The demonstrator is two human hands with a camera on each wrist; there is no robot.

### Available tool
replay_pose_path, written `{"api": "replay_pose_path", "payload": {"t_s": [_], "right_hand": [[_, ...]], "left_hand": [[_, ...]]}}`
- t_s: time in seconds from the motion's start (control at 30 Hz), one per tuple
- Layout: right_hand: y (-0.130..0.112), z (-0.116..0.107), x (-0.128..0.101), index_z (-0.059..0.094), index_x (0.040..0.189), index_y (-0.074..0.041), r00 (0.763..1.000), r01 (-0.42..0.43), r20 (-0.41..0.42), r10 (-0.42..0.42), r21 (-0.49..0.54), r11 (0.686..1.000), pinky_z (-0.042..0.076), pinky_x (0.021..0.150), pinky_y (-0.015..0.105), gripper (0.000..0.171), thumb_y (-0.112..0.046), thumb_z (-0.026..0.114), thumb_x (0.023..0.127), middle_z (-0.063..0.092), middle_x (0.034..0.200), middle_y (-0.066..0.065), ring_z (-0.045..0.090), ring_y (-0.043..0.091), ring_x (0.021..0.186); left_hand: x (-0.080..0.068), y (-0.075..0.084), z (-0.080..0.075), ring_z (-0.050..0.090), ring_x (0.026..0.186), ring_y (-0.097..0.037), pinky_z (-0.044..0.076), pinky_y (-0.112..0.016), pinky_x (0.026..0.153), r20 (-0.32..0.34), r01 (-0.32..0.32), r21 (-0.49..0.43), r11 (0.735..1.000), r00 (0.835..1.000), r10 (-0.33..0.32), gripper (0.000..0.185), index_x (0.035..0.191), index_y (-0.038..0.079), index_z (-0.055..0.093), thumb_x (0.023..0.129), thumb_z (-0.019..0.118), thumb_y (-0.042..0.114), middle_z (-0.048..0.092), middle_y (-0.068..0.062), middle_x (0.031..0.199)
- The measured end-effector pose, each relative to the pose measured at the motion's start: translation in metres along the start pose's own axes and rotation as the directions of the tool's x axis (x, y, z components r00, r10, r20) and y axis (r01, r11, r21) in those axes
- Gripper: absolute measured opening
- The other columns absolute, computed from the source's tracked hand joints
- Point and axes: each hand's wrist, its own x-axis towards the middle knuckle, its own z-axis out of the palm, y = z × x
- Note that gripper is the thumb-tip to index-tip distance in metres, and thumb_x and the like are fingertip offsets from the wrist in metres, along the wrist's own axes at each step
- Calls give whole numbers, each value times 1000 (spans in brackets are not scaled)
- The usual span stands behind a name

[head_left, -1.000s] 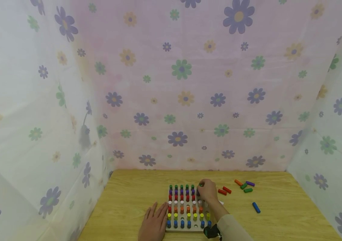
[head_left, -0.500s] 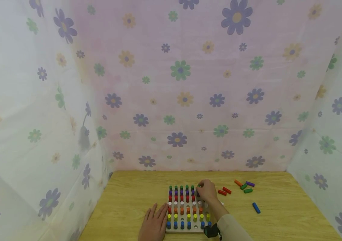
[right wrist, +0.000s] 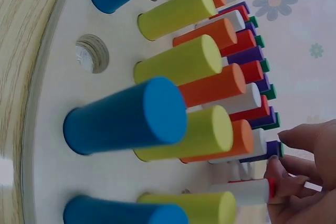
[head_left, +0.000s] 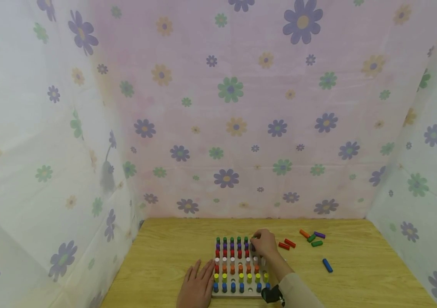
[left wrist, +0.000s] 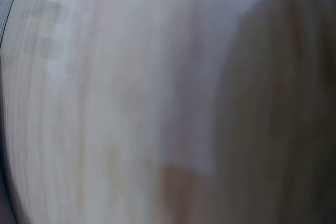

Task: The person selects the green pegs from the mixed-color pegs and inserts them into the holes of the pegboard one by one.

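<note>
Floral cloth walls close in a wooden table [head_left: 164, 261], seen from the person's head. Nearest, the left hand [head_left: 197, 284] lies flat on the tabletop with straight fingers, touching the left edge of a white pegboard [head_left: 237, 294] and holding nothing. On the board stand rows of pegs: blue in front, then yellow, orange, white, red, purple and green. The right hand [head_left: 264, 243] reaches over the board's far right corner, fingertips [right wrist: 294, 137] curled round a purple peg [right wrist: 262, 152] standing there. Beyond, to the right, loose pegs lie on the table: a blue peg [head_left: 327, 265], two red pegs [head_left: 287, 244], then orange, green and purple ones
</note>
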Motion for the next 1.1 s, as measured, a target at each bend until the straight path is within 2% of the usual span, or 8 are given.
{"api": "replay_pose_path", "payload": {"t_s": [0.2,0.4,0.63,0.77,1.1], "right_hand": [[-2,-9,-4,69,113,10,999,1,34,-3,60,998,58,60,38,23,-6,64,96,69,100,19,66,26,76],[3,-14,-8,68,115,8,998,1,59,-10,146,989,57,63,34,22,-6,58,101,68,98,13,63,20,75],[5,-25,-20,68,118,4,997,20,65,-32,183,983,57,68,34,22,-8,58,103,69,107,12,63,22,87],[7,-36,-25,69,117,4,997,38,61,-50,190,981,57,68,34,22,-9,60,102,68,105,11,63,25,89],[17,-56,-40,70,114,1,988,123,77,-133,127,984,54,68,33,17,-5,61,101,67,101,6,62,19,84]], "left_hand": [[0,0,0,41,146,-34,32,-57,119,-25,-9,6,1000,1000,9,50,155,27,48,112,30,46,52,6,153],[1,-1,2,40,146,-34,31,-58,120,-12,-8,0,1000,1000,8,52,156,27,46,112,28,47,52,6,154],[1,1,0,41,146,-35,31,-58,119,-14,0,-9,1000,1000,0,53,155,25,49,112,27,48,53,5,153],[1,0,1,40,146,-34,31,-58,120,-20,0,3,1000,1000,0,55,155,25,49,112,25,50,53,5,153],[1,0,-1,38,147,-35,29,-59,121,13,5,-12,1000,1000,-5,56,155,24,48,112,23,50,51,5,155]]}}
